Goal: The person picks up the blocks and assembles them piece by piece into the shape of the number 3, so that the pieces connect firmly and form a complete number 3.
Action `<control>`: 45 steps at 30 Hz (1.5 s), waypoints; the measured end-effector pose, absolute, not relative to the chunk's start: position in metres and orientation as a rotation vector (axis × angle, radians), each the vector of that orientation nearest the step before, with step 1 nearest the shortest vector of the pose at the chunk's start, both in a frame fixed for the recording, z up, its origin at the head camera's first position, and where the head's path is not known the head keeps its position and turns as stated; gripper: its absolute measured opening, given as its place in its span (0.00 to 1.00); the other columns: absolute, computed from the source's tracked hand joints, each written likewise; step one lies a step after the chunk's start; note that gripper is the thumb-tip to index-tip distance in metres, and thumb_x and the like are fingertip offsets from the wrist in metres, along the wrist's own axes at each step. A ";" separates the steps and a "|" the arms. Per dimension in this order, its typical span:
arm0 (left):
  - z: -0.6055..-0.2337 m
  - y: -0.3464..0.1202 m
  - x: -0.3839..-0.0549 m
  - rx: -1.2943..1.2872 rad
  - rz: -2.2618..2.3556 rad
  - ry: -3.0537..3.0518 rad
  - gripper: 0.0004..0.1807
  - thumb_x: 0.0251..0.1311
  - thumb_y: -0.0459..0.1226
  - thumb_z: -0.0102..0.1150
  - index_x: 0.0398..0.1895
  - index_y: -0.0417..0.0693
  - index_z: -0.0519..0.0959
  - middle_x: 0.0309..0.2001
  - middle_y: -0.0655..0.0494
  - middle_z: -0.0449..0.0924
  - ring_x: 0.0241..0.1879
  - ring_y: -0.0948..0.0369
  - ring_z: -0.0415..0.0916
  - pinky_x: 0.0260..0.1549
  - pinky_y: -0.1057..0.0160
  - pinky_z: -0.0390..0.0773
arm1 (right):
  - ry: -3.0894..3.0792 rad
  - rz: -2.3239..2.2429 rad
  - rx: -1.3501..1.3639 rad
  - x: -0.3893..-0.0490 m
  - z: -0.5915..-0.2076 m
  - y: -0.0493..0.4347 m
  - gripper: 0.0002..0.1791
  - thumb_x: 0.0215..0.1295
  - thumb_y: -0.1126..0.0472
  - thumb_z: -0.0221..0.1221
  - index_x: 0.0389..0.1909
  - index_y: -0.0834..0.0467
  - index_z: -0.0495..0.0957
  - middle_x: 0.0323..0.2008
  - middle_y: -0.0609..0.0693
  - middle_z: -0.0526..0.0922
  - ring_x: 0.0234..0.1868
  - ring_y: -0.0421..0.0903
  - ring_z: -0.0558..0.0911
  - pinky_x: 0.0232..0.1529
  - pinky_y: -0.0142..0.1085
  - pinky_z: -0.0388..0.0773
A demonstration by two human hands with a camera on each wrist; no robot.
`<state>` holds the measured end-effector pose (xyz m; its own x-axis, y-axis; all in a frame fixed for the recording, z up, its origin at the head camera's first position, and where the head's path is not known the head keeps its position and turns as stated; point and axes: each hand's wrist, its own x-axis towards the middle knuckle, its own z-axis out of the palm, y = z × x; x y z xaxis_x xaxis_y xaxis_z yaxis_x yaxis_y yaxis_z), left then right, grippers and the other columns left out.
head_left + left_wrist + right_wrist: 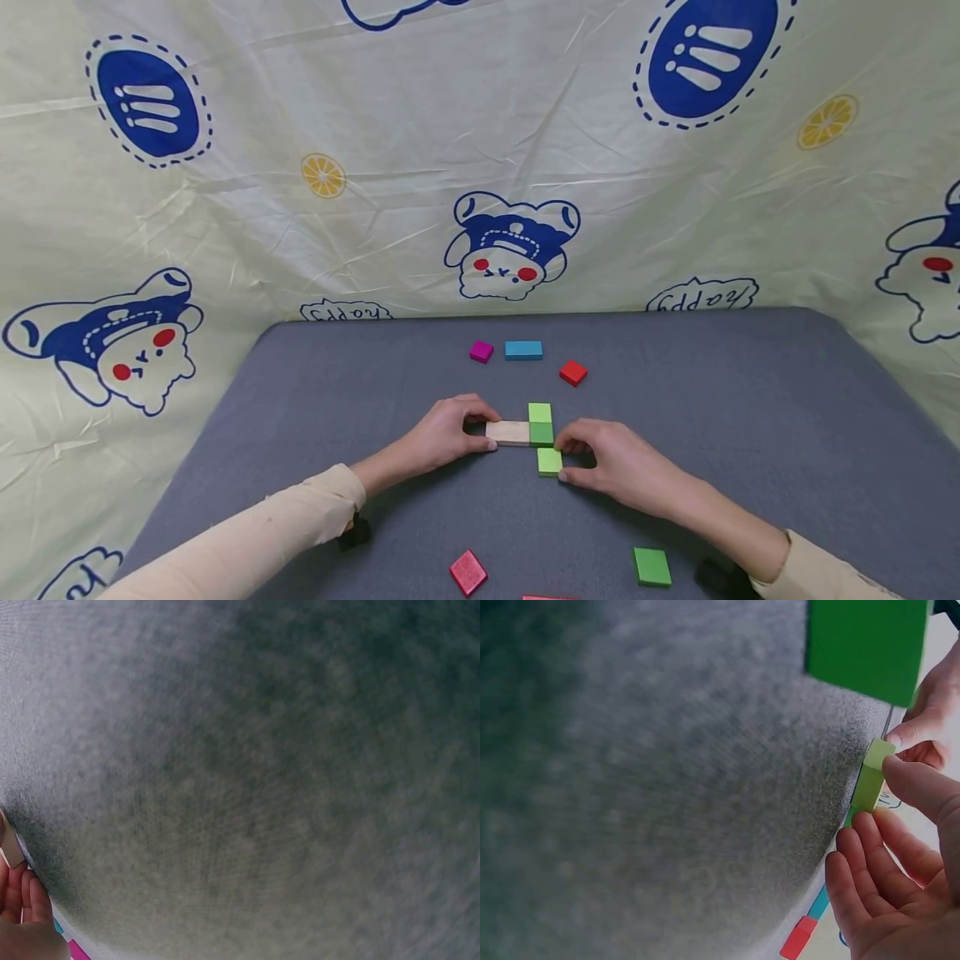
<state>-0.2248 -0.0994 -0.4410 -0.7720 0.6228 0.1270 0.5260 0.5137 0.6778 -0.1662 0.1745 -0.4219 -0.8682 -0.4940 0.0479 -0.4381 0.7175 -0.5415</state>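
My left hand (448, 432) pinches the left end of a pale wooden block (508, 433) between thumb and fingers; in the left wrist view only the fingertips and a corner of that block (11, 844) show at the left edge. Against the block's right end lies a green block (541, 434), with a light green piece (540, 412) just behind it. Closer to me, a light green block (550, 462) is pinched by thumb and fingertips of my right hand (622, 462). Its near corner sits right by the green block's front edge.
Toward the back of the grey table (337, 367) lie a magenta block (482, 352), a blue block (523, 350) and a red block (573, 372). Nearer me are a pinkish-red block (468, 572), a green square block (652, 567) and a red edge (551, 597) cut off by the frame.
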 end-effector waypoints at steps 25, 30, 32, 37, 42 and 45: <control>-0.440 -0.099 -0.224 0.987 1.095 2.605 0.14 0.56 0.34 0.70 0.47 0.49 0.84 0.41 0.62 0.79 0.43 0.62 0.74 0.46 0.60 0.74 | 2.859 -0.868 -0.840 -0.170 -0.426 0.167 0.13 0.54 0.58 0.72 0.39 0.49 0.81 0.34 0.37 0.78 0.36 0.38 0.76 0.40 0.37 0.76; -0.441 -0.100 -0.225 0.984 1.092 2.607 0.14 0.56 0.34 0.70 0.46 0.49 0.84 0.41 0.62 0.79 0.43 0.62 0.74 0.46 0.60 0.74 | 2.857 -0.860 -0.836 -0.171 -0.426 0.166 0.13 0.54 0.58 0.72 0.38 0.48 0.81 0.34 0.37 0.78 0.36 0.38 0.76 0.40 0.36 0.76; -0.441 -0.100 -0.225 0.983 1.092 2.607 0.14 0.56 0.34 0.70 0.46 0.49 0.84 0.41 0.62 0.79 0.43 0.62 0.74 0.46 0.60 0.74 | 2.858 -0.862 -0.837 -0.171 -0.426 0.166 0.13 0.54 0.59 0.72 0.38 0.49 0.81 0.34 0.37 0.78 0.36 0.38 0.76 0.40 0.36 0.76; -0.441 -0.100 -0.225 0.989 1.094 2.609 0.14 0.56 0.34 0.70 0.47 0.49 0.84 0.41 0.62 0.79 0.43 0.62 0.74 0.46 0.61 0.74 | 2.869 -0.853 -0.836 -0.171 -0.425 0.165 0.13 0.54 0.59 0.73 0.38 0.49 0.81 0.33 0.37 0.78 0.36 0.38 0.76 0.39 0.36 0.76; -0.440 -0.100 -0.225 0.994 1.086 2.613 0.14 0.56 0.34 0.70 0.47 0.48 0.84 0.42 0.62 0.79 0.43 0.62 0.74 0.47 0.60 0.74 | 2.874 -0.832 -0.823 -0.170 -0.425 0.164 0.13 0.53 0.58 0.73 0.38 0.49 0.81 0.33 0.37 0.78 0.35 0.38 0.76 0.39 0.36 0.76; -0.440 -0.099 -0.225 0.997 1.082 2.613 0.14 0.56 0.34 0.70 0.46 0.49 0.84 0.41 0.62 0.79 0.43 0.62 0.74 0.47 0.60 0.74 | 2.879 -0.832 -0.813 -0.170 -0.424 0.163 0.12 0.53 0.58 0.73 0.38 0.49 0.82 0.32 0.37 0.78 0.35 0.37 0.76 0.38 0.36 0.76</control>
<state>-0.2248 -0.0993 -0.4399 -0.7701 0.6276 0.1146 0.5249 0.5212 0.6729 -0.1696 0.1633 -0.4240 -0.8624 -0.4950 0.1063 -0.4754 0.7195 -0.5063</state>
